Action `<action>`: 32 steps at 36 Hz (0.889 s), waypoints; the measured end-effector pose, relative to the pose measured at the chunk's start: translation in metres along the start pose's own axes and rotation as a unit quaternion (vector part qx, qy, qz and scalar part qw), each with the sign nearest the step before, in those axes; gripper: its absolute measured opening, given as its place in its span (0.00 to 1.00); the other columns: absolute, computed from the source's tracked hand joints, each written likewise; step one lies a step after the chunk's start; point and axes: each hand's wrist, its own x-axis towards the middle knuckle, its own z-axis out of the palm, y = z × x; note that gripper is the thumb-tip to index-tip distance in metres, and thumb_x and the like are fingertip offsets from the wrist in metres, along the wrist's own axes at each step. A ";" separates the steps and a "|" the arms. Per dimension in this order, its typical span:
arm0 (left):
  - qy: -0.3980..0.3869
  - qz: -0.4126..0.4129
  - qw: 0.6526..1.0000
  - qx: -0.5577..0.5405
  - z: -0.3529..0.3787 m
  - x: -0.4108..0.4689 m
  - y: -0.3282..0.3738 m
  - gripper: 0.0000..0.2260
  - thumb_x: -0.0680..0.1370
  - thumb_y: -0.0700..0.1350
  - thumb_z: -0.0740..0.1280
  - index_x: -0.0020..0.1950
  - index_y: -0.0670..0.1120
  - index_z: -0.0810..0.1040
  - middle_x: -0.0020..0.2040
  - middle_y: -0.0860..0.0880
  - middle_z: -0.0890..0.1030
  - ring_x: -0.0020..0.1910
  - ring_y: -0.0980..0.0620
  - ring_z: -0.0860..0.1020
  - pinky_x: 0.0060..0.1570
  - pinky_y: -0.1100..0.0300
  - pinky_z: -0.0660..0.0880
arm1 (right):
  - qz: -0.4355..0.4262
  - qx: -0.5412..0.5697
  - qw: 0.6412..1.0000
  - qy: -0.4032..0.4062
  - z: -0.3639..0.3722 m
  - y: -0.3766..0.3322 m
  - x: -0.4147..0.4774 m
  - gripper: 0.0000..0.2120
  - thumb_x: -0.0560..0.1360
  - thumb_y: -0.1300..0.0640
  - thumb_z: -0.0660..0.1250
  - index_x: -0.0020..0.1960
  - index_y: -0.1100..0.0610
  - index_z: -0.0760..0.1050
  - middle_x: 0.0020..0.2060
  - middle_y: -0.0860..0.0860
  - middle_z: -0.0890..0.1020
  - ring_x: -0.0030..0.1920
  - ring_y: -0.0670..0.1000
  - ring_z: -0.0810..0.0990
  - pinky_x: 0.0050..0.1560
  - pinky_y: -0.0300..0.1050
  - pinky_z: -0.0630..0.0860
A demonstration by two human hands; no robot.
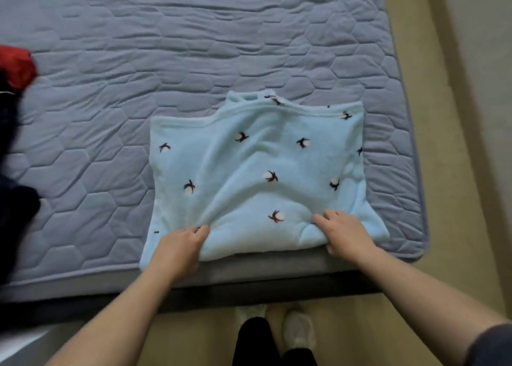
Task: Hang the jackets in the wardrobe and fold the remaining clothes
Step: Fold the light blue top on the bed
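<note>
Head view: the light blue fleece garment (257, 171) is lying on the bed (194, 47) near its front edge. The left hand (180, 248) and right hand (346, 234), set apart, are pinching its near hem at 2 points, probably to fold it away evenly. Dark clothes (13, 171) are waiting at the bed's left edge.

Soft, even indoor light spreads over the grey-blue quilted mattress cover (194, 60), shadows faint. The whole frame is slightly blurred; the wide lens bows the beige floor (443, 199) lines at right.
</note>
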 end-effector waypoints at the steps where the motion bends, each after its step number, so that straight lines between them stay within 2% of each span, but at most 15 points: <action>1: -0.029 0.004 1.000 -0.004 0.006 -0.016 0.007 0.20 0.71 0.46 0.63 0.63 0.50 0.66 0.56 0.50 0.78 0.49 0.44 0.79 0.41 0.53 0.72 | -0.011 0.012 1.000 -0.020 0.005 -0.004 -0.016 0.23 0.70 0.54 0.65 0.64 0.48 0.65 0.55 0.50 0.72 0.55 0.54 0.73 0.47 0.47 0.67; 7: -0.152 0.024 0.988 -0.008 0.012 -0.046 0.016 0.24 0.73 0.58 0.63 0.64 0.51 0.63 0.60 0.51 0.74 0.56 0.47 0.77 0.47 0.54 0.72 | -0.062 0.061 0.987 -0.138 0.018 -0.007 -0.051 0.21 0.73 0.52 0.63 0.65 0.47 0.64 0.58 0.49 0.71 0.56 0.53 0.73 0.50 0.46 0.71; 10: -0.120 0.021 0.989 -0.080 -0.012 -0.030 0.004 0.14 0.76 0.62 0.59 0.53 0.54 0.69 0.51 0.52 0.77 0.50 0.49 0.77 0.39 0.58 0.66 | -0.049 0.120 0.972 -0.195 -0.010 0.005 -0.028 0.14 0.76 0.42 0.62 0.58 0.47 0.71 0.53 0.48 0.77 0.51 0.50 0.76 0.47 0.44 0.71; 12: -0.010 -0.008 0.995 -0.096 -0.033 -0.009 -0.006 0.08 0.77 0.56 0.59 0.45 0.53 0.69 0.44 0.52 0.77 0.46 0.48 0.78 0.36 0.57 0.65 | -0.019 0.150 0.981 -0.119 -0.032 0.012 -0.005 0.10 0.78 0.44 0.60 0.49 0.50 0.74 0.48 0.49 0.80 0.47 0.50 0.77 0.45 0.46 0.73; 13: 0.047 -0.032 0.993 -0.106 -0.043 0.004 -0.011 0.06 0.77 0.52 0.60 0.46 0.51 0.70 0.46 0.51 0.77 0.47 0.47 0.77 0.37 0.56 0.67 | 0.003 0.164 0.985 -0.061 -0.042 0.015 0.008 0.09 0.78 0.47 0.60 0.49 0.51 0.75 0.48 0.51 0.80 0.48 0.52 0.77 0.47 0.48 0.74; 14: 0.091 -0.056 0.987 -0.121 -0.053 0.018 -0.016 0.05 0.77 0.49 0.61 0.50 0.49 0.72 0.49 0.49 0.77 0.50 0.46 0.77 0.41 0.55 0.70 | 0.028 0.178 0.984 -0.007 -0.051 0.019 0.022 0.08 0.78 0.50 0.61 0.51 0.53 0.75 0.49 0.52 0.79 0.51 0.54 0.77 0.50 0.49 0.74; 16: 0.137 -0.083 0.979 -0.126 -0.069 0.049 -0.030 0.14 0.76 0.45 0.64 0.61 0.46 0.72 0.58 0.46 0.75 0.58 0.44 0.73 0.51 0.50 0.72 | 0.073 0.185 0.978 0.060 -0.068 0.025 0.050 0.12 0.77 0.53 0.62 0.59 0.54 0.73 0.55 0.52 0.76 0.57 0.55 0.74 0.54 0.48 0.72; 19: 0.137 -0.097 0.983 -0.080 -0.083 0.095 -0.051 0.24 0.76 0.46 0.65 0.71 0.45 0.65 0.69 0.44 0.69 0.68 0.44 0.67 0.62 0.47 0.67 | 0.106 0.142 0.981 0.075 -0.084 0.034 0.089 0.22 0.77 0.55 0.62 0.70 0.53 0.65 0.67 0.53 0.70 0.66 0.55 0.68 0.62 0.51 0.67; 21: 0.107 -0.092 0.988 -0.068 -0.082 0.121 -0.062 0.25 0.79 0.49 0.60 0.75 0.46 0.59 0.74 0.46 0.62 0.74 0.47 0.59 0.69 0.46 0.59 | 0.114 0.103 0.985 0.075 -0.086 0.040 0.113 0.26 0.76 0.57 0.61 0.73 0.53 0.60 0.71 0.53 0.66 0.70 0.56 0.64 0.67 0.54 0.63; 23: 0.071 -0.065 0.994 -0.049 -0.076 0.140 -0.070 0.23 0.81 0.52 0.55 0.75 0.48 0.58 0.75 0.47 0.62 0.75 0.49 0.59 0.71 0.45 0.54 | 0.106 0.075 0.991 0.044 -0.084 0.045 0.133 0.28 0.77 0.59 0.58 0.75 0.54 0.55 0.75 0.52 0.60 0.75 0.54 0.57 0.71 0.59 0.57; 24: 0.070 -0.045 0.996 -0.023 -0.071 0.146 -0.072 0.21 0.81 0.54 0.54 0.73 0.48 0.61 0.72 0.47 0.65 0.72 0.48 0.63 0.70 0.45 0.54 | 0.100 0.060 0.993 0.025 -0.082 0.046 0.141 0.27 0.78 0.59 0.56 0.76 0.55 0.54 0.75 0.52 0.59 0.76 0.53 0.54 0.72 0.60 0.53; 26: 0.121 0.001 0.992 0.040 -0.065 0.152 -0.076 0.16 0.81 0.55 0.55 0.63 0.47 0.69 0.60 0.46 0.74 0.60 0.46 0.73 0.63 0.47 0.62 | 0.083 0.023 0.996 0.021 -0.079 0.050 0.152 0.20 0.79 0.57 0.54 0.71 0.54 0.62 0.70 0.53 0.67 0.72 0.54 0.62 0.72 0.61 0.51; 28: 0.188 0.047 0.980 0.052 -0.064 0.152 -0.078 0.12 0.81 0.52 0.57 0.50 0.45 0.72 0.47 0.44 0.80 0.46 0.44 0.78 0.51 0.49 0.68 | 0.062 -0.007 0.996 0.063 -0.078 0.054 0.155 0.07 0.79 0.56 0.53 0.55 0.53 0.68 0.56 0.53 0.77 0.61 0.56 0.72 0.71 0.59 0.54; 30: 0.258 0.080 0.962 0.028 -0.067 0.148 -0.083 0.13 0.79 0.49 0.55 0.42 0.43 0.71 0.36 0.43 0.80 0.31 0.43 0.78 0.39 0.51 0.71 | 0.043 -0.002 0.992 0.117 -0.081 0.060 0.154 0.03 0.79 0.57 0.54 0.46 0.52 0.64 0.48 0.54 0.79 0.53 0.57 0.76 0.66 0.55 0.59; 32: 0.323 0.061 0.944 0.005 -0.080 0.145 -0.094 0.12 0.77 0.47 0.54 0.38 0.43 0.69 0.30 0.42 0.78 0.23 0.42 0.75 0.33 0.53 0.71 | 0.053 0.020 0.980 0.193 -0.088 0.067 0.155 0.04 0.78 0.60 0.57 0.46 0.52 0.65 0.45 0.56 0.80 0.49 0.59 0.77 0.58 0.53 0.62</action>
